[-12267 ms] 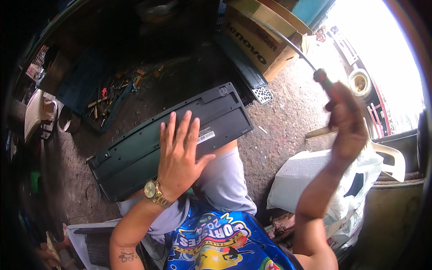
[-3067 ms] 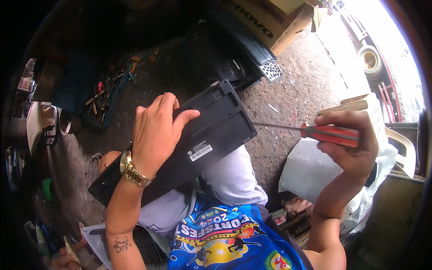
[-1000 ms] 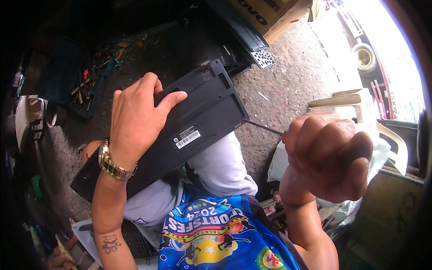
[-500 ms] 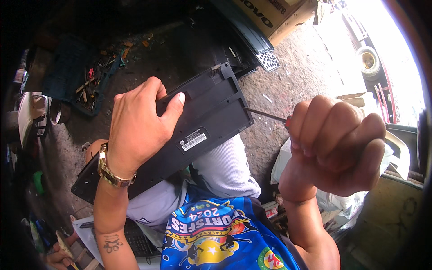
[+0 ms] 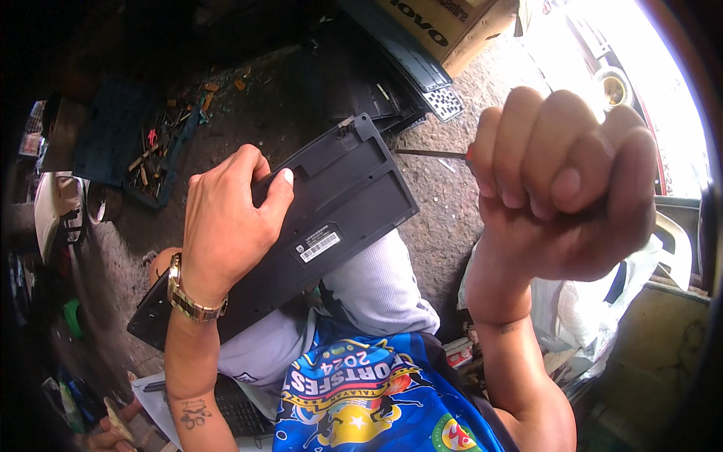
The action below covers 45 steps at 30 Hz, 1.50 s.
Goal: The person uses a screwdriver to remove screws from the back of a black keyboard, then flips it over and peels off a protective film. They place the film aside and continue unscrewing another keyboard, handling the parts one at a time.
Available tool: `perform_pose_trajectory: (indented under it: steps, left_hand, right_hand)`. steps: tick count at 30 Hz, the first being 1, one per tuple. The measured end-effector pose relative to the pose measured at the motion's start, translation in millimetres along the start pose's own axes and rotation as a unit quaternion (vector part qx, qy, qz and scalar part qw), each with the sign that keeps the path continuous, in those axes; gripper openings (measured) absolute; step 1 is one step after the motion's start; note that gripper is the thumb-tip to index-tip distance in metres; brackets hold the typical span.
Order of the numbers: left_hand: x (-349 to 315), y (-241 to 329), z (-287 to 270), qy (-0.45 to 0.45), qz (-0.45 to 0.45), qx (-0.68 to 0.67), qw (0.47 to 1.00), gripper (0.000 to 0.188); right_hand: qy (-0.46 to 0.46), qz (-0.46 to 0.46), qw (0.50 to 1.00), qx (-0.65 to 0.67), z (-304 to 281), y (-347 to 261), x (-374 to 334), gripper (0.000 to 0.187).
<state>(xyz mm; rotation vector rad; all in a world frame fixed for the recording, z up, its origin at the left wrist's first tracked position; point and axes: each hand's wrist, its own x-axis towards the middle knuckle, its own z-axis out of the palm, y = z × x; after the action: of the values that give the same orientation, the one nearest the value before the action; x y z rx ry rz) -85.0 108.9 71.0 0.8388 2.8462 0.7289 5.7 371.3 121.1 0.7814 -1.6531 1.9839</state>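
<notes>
A black keyboard point(image 5: 354, 184) lies face down and slanted across my lap, its underside with a white barcode label turned up. My left hand point(image 5: 233, 218) is closed on its far edge, thumb resting on the underside. My right hand point(image 5: 561, 173), raised to the right, is closed in a fist round a screwdriver point(image 5: 433, 154). Only the thin dark shaft and a bit of red handle show; the fist hides the rest. The shaft points left, its tip close to the keyboard's upper right edge. Whether it touches there I cannot tell.
A dark blue toolbox point(image 5: 109, 143) with several hand tools stands at the far left. Black panels point(image 5: 410, 64) and a cardboard box point(image 5: 467, 38) sit at the back. White plastic bags point(image 5: 580, 301) are at the right, and another black keyboard point(image 5: 233, 407) lies at the lower left.
My right hand has risen with the screwdriver, moving its tip up and slightly left along the keyboard's end. The keyboard and my left hand have shifted slightly.
</notes>
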Motion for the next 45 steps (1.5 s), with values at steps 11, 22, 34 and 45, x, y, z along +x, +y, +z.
perform_pose_trajectory:
  steps: [11,22,34,45]
  left_hand:
    - [2,-3,5,0.012,0.021,-0.002,1.0,0.028]
    - [2,2,5,-0.016,0.002,-0.007,1.0,0.024]
    - [5,-3,8,-0.012,0.023,-0.037,0.999,0.024]
    - [7,-4,11,-0.007,0.024,-0.046,0.999,0.023]
  right_hand:
    - [0.022,-0.01,0.999,0.029,-10,12,2,0.047]
    - [0.127,-0.002,0.991,-0.047,2,25,23,0.044]
    - [0.082,0.002,0.995,-0.052,10,24,30,0.046]
    - [0.153,0.034,0.978,-0.138,14,34,43,0.044]
